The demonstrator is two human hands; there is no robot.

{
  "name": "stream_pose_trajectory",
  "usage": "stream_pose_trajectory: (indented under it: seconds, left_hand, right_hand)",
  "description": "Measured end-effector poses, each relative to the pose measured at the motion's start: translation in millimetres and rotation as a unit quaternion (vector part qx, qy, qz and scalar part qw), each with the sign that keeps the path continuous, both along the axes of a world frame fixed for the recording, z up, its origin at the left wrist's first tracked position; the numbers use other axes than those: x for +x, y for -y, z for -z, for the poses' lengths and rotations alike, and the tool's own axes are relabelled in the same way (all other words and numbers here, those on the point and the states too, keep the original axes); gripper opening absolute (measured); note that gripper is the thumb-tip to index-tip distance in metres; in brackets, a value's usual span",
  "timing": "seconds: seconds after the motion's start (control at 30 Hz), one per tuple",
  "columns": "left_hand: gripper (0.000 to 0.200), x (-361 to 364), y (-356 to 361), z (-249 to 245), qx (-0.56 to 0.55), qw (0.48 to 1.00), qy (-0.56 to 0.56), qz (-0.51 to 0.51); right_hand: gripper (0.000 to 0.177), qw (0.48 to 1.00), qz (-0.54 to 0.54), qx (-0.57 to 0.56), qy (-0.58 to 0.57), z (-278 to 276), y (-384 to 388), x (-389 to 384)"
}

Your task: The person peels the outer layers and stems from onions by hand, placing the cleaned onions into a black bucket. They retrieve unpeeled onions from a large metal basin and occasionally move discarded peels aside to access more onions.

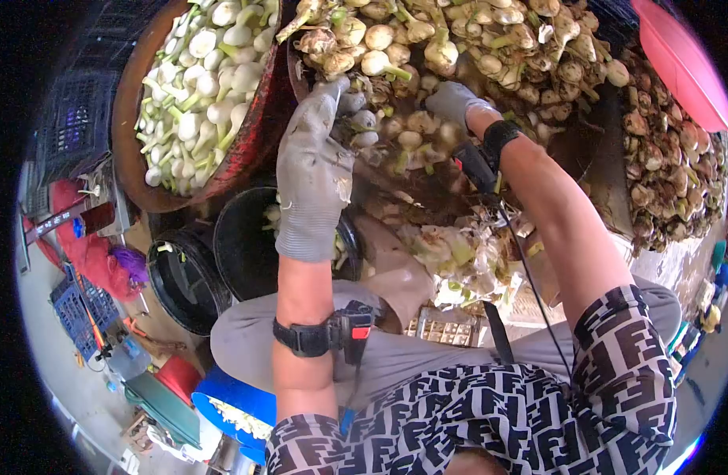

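Note:
My left hand (316, 154), in a grey work glove, is at the near edge of a heap of unpeeled bulbs (530, 39) that look like garlic or onions. Its fingers are curled in, and whatever lies between them is hidden. To the right, my right hand (452, 103) is also gloved and closed, low over the dark work surface (577, 162). Its fingertips face away, so its contents cannot be made out. Between the hands lie loose bulbs (411, 138) and dry skins, partly blurred.
Peeled white bulbs fill a large reddish tub (134, 134) at the left. Black buckets (241, 245) stand below it. Skins and trimmings (467, 257) are piled before my lap. More brown bulbs (669, 158) and a pink basin (680, 59) are at the right.

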State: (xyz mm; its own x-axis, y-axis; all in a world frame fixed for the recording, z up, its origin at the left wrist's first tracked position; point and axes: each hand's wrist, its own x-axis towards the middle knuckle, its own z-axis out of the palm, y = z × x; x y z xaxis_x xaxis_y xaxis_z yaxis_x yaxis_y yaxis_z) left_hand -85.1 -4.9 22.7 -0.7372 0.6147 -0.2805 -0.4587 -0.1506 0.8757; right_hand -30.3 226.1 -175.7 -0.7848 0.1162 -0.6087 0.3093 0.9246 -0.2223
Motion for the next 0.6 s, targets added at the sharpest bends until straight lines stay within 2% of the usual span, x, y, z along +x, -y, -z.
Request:
stream_pose_trajectory:
  seconds: [0.1,0.13,0.17,0.23,0.27,0.33,0.4,0.43,0.47,0.5,0.53,0.57,0.6]
  left_hand:
    - [0.042,-3.4,0.6,7.2,0.015,0.998,0.059,0.01]
    - [0.04,-2.4,0.0,6.2,-0.006,0.998,0.061,0.0]
    - [0.04,-3.0,-0.9,5.2,-0.014,0.998,0.059,-0.002]
    - [0.039,-3.9,-1.1,4.0,-0.03,0.998,0.059,-0.01]
    - [0.036,-3.2,-0.3,3.6,-0.032,0.999,0.03,-0.012]
    - [0.035,-2.9,1.1,10.3,-0.066,0.998,0.017,-0.001]
    - [0.038,-1.2,-3.9,10.8,-0.088,0.996,0.016,0.007]
    - [0.042,2.4,-6.3,12.0,-0.144,0.984,-0.097,0.035]
    - [0.047,7.5,-8.0,17.0,-0.199,0.955,-0.211,0.062]
    - [0.052,13.9,-9.4,21.9,-0.252,0.909,-0.321,0.086]
    - [0.069,22.9,-12.3,26.1,-0.271,0.892,-0.343,0.112]
    - [0.08,30.9,-12.1,38.2,-0.283,0.835,-0.453,0.13]
    - [0.082,41.1,-14.2,42.3,-0.295,0.831,-0.447,0.15]
  right_hand:
    - [0.021,0.995,-0.037,0.01,-0.093,38.4,-1.3,-0.7]
    - [0.023,0.992,-0.11,0.066,0.016,47.1,7.6,-10.6]
    - [0.024,0.99,-0.118,0.073,0.023,53.1,13.0,-7.5]
    - [0.022,0.998,-0.057,0.029,-0.005,49.1,18.5,-5.4]
    - [0.021,0.997,-0.07,0.015,-0.016,46.8,18.4,-2.7]
    - [0.022,0.995,-0.094,-0.011,-0.031,3.4,15.9,3.9]
    - [0.017,0.985,-0.133,0.0,-0.113,-22.8,8.6,16.3]
    - [0.015,0.976,-0.151,0.005,-0.155,-29.0,3.1,25.3]
    - [0.013,0.933,-0.146,0.002,-0.328,-26.3,-1.0,38.2]
    - [0.013,0.941,-0.113,-0.016,-0.317,-37.6,2.3,42.4]
    - [0.013,0.948,-0.081,-0.033,-0.307,-57.8,8.5,47.7]
    - [0.013,0.953,-0.048,-0.05,-0.296,-78.0,17.6,54.7]
    - [0.013,0.901,0.049,-0.159,-0.402,-97.3,36.0,63.5]
